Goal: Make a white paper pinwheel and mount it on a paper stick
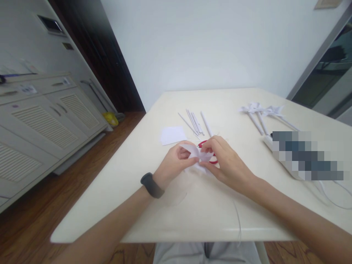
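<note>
Between my two hands is a white paper pinwheel (194,151), its corners curled in toward the middle. My left hand (172,161) pinches its left side, with the thumb near the centre. From the right, my right hand (229,159) grips the paper between thumb and bent fingers. Scissors with red handles (214,161) lie on the table just behind, partly covered by my right hand and the paper. The pinwheel's underside is hidden.
White paper sheets (172,135) lie behind my left hand. Several thin paper tubes (194,123) and a thicker tube (206,123) rest farther back. Pinwheels on sticks (255,107) lie back right, near a blurred-out object (305,156). A thin wire (238,216) reaches the table's front edge.
</note>
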The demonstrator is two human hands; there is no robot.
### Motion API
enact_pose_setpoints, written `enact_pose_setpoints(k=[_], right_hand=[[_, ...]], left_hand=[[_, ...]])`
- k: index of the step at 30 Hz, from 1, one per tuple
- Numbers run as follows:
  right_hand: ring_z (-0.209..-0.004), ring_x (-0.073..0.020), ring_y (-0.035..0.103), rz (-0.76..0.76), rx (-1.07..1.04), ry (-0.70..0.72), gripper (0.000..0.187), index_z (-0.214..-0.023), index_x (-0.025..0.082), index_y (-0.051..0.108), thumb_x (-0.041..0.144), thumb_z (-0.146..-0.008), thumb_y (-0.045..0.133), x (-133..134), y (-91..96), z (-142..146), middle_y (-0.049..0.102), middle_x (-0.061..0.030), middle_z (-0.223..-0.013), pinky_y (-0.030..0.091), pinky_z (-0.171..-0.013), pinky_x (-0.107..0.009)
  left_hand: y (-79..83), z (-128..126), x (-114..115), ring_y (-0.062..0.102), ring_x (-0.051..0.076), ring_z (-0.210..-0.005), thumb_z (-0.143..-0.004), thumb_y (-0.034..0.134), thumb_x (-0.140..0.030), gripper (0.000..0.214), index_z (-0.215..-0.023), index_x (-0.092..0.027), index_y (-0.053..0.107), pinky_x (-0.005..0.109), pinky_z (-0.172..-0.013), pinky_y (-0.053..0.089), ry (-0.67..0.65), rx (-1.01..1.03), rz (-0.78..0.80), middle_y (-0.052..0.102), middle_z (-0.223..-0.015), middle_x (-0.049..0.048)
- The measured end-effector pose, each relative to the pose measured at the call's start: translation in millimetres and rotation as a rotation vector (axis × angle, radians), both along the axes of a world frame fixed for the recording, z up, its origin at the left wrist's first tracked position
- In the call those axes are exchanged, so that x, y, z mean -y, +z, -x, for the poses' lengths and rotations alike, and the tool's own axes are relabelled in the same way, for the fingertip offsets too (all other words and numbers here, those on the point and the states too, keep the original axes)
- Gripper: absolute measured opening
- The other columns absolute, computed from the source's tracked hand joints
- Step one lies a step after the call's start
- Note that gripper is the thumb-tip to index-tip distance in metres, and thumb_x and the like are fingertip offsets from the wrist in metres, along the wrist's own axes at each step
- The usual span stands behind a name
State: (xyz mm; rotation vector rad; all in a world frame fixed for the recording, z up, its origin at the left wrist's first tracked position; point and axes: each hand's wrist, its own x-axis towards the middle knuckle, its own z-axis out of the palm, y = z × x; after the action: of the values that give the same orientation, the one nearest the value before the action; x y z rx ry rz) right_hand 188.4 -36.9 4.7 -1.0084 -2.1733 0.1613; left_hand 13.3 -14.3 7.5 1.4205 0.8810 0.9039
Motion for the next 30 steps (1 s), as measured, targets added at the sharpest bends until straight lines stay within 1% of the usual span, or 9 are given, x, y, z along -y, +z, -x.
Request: enact_pose_setpoints(k=[3, 5, 8, 11, 15, 18, 22, 27, 30], right_hand=[[-0.086, -0.0211, 0.048, 0.041, -0.038, -0.021, 0.026, -0.1, 0.018, 0.045, 0.016, -0.078, 0.058, -1.6, -1.1, -1.3, 0.051, -0.0084, -0.097, 0.044, -0.069, -0.034], [-0.087, -0.0216, 0.047, 0.051, -0.039, -0.04, 0.026, -0.1, 0.018, 0.046, 0.017, -0.078, 0.059, -2.7, -1.2, -1.8, 0.051, -0.0084, -0.097, 0.044, -0.071, -0.035], [-0.091, -0.0232, 0.045, 0.051, -0.031, -0.072, 0.025, -0.099, 0.018, 0.047, 0.018, -0.077, 0.06, -4.1, -0.2, -2.7, 0.049, -0.0091, -0.1, 0.043, -0.074, -0.036], [-0.095, -0.0244, 0.043, 0.037, -0.032, -0.083, 0.028, -0.1, 0.019, 0.048, 0.02, -0.076, 0.062, -5.1, 1.0, -4.2, 0.049, -0.0093, -0.104, 0.042, -0.075, -0.037], [-0.096, -0.0236, 0.043, 0.035, -0.045, -0.097, 0.029, -0.102, 0.019, 0.048, 0.021, -0.076, 0.062, -5.8, 2.3, -6.2, 0.049, -0.0085, -0.104, 0.042, -0.076, -0.036], [-0.097, -0.0225, 0.044, 0.011, -0.06, -0.103, 0.028, -0.101, 0.019, 0.048, 0.02, -0.076, 0.062, -5.8, 3.6, -7.1, 0.049, -0.0076, -0.104, 0.042, -0.078, -0.035], [-0.098, -0.021, 0.045, -0.033, -0.079, -0.089, 0.024, -0.094, 0.018, 0.048, 0.018, -0.075, 0.063, -5.1, 4.9, -7.8, 0.05, -0.0069, -0.102, 0.041, -0.082, -0.034], [-0.097, -0.0191, 0.046, -0.059, -0.07, -0.067, 0.009, -0.085, 0.018, 0.051, 0.016, -0.079, 0.057, -2.7, 6.2, -6.9, 0.049, -0.0068, -0.103, 0.042, -0.08, -0.032], [-0.096, -0.018, 0.046, -0.045, -0.04, -0.051, 0.007, -0.088, 0.018, 0.054, 0.015, -0.082, 0.053, -0.8, 7.0, -5.9, 0.049, -0.0064, -0.102, 0.042, -0.082, -0.032]], left_hand=[[2.4, 1.7, -0.3, 0.06, 0.013, -0.073, -0.07, 0.066, -0.018, 0.027, -0.093, -0.018, 0.054, 0.022, -0.065, 0.043, 0.018, -0.036, 0.019, 0.062, -0.08, -0.0006], [2.9, 2.4, -0.3, 0.06, 0.013, -0.072, -0.07, 0.066, -0.019, 0.027, -0.094, -0.018, 0.054, 0.022, -0.065, 0.043, 0.018, -0.047, 0.011, 0.062, -0.081, -0.0004], [2.2, 2.2, 0.1, 0.061, 0.016, -0.081, -0.072, 0.064, -0.019, 0.028, -0.099, -0.018, 0.054, 0.025, -0.071, 0.044, 0.014, -0.021, -0.015, 0.063, -0.089, 0.0024], [1.6, 1.8, 0.9, 0.059, 0.019, -0.094, -0.075, 0.057, -0.016, 0.026, -0.101, -0.017, 0.055, 0.029, -0.081, 0.043, -0.031, 0.058, -0.022, 0.063, -0.102, 0.0058], [2.2, 2.6, 0.6, 0.06, 0.019, -0.089, -0.076, 0.047, -0.007, 0.031, -0.106, -0.016, 0.055, 0.031, -0.081, 0.043, -0.12, 0.144, 0.074, 0.064, -0.102, 0.007], [3.4, 3.3, -1.0, 0.062, 0.02, -0.088, -0.074, 0.05, -0.005, 0.037, -0.11, -0.016, 0.053, 0.033, -0.082, 0.043, -0.159, 0.18, 0.161, 0.065, -0.103, 0.0084], [3.7, 2.0, -2.5, 0.062, 0.021, -0.09, -0.073, 0.061, -0.012, 0.044, -0.116, -0.017, 0.052, 0.031, -0.082, 0.043, -0.135, 0.175, 0.168, 0.066, -0.102, 0.0092], [1.0, 1.4, -2.7, 0.063, 0.019, -0.085, -0.07, 0.066, -0.013, 0.043, -0.112, -0.019, 0.055, 0.029, -0.078, 0.046, -0.109, 0.162, 0.162, 0.067, -0.097, 0.0059], [-1.4, 2.1, -2.6, 0.064, 0.017, -0.081, -0.069, 0.067, -0.012, 0.04, -0.107, -0.02, 0.059, 0.025, -0.073, 0.046, -0.108, 0.179, 0.175, 0.067, -0.092, 0.0031]])
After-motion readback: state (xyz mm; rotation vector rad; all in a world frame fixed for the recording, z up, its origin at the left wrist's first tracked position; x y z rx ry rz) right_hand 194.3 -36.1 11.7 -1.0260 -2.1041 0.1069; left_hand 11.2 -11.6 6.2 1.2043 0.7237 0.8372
